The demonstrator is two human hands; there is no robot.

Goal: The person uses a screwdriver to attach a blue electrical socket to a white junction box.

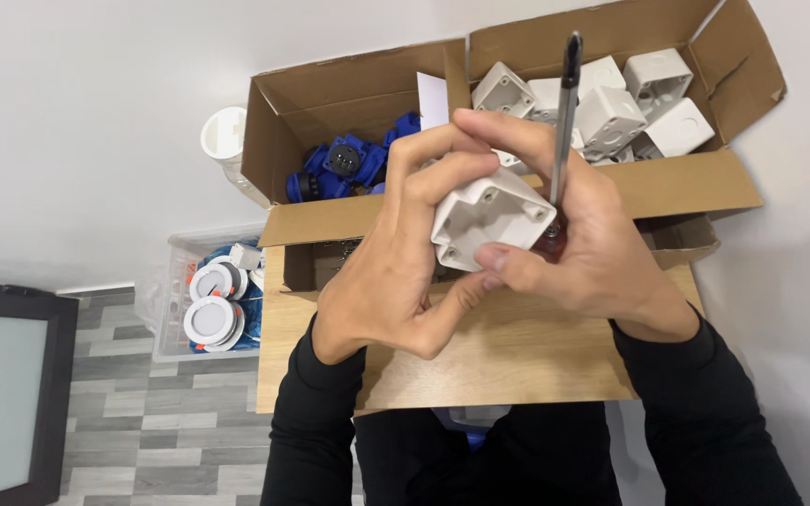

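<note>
A white square plastic box (486, 217) sits tilted between both hands, above a small wooden table. My left hand (396, 262) wraps it from the left, fingers curled over its top. My right hand (585, 245) holds it from the right and also grips a screwdriver (564, 112) whose dark metal shaft points up past the box; its reddish handle shows between the fingers. Both arms wear black sleeves.
An open cardboard carton (686, 183) behind the hands holds several white boxes (611, 103). A second carton (330, 98) to the left holds blue sockets (344, 164). A clear bin (175, 281) with round white fittings (210, 319) stands on the grey floor at left, beside the wooden table (499, 356).
</note>
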